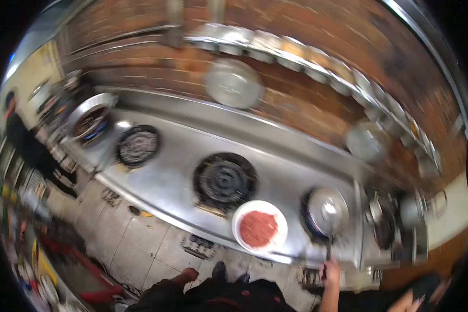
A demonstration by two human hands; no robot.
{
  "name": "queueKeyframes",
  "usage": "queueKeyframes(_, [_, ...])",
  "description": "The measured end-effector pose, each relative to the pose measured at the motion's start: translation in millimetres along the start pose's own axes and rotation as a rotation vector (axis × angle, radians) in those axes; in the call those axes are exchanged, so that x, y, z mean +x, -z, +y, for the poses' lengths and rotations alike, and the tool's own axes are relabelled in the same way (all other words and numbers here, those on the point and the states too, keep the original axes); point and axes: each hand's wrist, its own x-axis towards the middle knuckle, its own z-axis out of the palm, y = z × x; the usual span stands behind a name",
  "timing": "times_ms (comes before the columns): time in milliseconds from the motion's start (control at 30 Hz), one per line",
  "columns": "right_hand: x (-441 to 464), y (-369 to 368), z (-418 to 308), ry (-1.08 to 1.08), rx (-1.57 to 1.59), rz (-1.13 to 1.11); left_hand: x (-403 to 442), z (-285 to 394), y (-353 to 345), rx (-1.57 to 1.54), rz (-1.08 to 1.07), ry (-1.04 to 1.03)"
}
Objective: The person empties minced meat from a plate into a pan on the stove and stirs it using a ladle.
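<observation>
My right hand (330, 271) is closed round the dark handle of a metal pan (328, 210), which sits over the right burner. My left hand (190, 273) hangs low in front of the counter, left of my shoes; its fingers are too small and blurred to read. Between the middle and right burners, at the counter's front edge, stands a white bowl (282, 229) with red minced meat (258, 229) in it. Neither hand touches the bowl.
Two black burners (225, 179) are set in the steel counter (177, 156). A shelf of metal containers (292, 56) runs along the brick wall. A large pan (91, 117) is at the left. Another person (28, 140) stands far left; someone's arm (404, 301) shows lower right.
</observation>
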Motion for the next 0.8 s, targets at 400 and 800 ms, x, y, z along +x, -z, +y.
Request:
queueKeyframes(400, [26,-131,180,-0.048,0.088,-0.051,-129,-147,110,-0.136,-0.073,0.479])
queueKeyframes(800, [17,-103,158,-0.139,0.234,-0.190,-123,39,230,-1.169,0.630,0.237])
